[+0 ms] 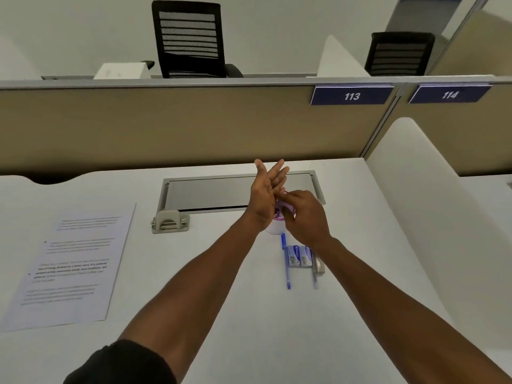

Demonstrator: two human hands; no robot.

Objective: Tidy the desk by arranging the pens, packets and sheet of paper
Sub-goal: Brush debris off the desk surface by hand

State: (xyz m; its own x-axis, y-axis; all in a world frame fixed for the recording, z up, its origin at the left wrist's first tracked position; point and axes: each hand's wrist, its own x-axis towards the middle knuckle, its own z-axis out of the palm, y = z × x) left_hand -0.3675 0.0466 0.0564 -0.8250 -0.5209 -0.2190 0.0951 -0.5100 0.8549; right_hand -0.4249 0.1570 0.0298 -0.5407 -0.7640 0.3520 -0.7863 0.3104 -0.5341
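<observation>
Two hands over white cup (274, 228): left hand (263, 195) fingers splayed, released; right hand (303, 214) fingers pinched at rim, contents unclear. Blue pen (286, 266), packets (299, 255) on bench (221, 273).

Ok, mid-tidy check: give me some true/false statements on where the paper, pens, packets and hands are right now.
1. The sheet of paper lies flat on the left part of the desk. True.
2. The blue pen is held in the left hand. False: it lies on the desk beside the packets, untouched.
3. Both hands are at a small white container near the back of the desk. True; the left hand's fingers are spread, and the right hand pinches at the container's top.
4. The packets sit on the sheet of paper. False: they lie well to its right, between two pens.
5. The partition sign above the desk reads 120. False: it reads 113.
</observation>
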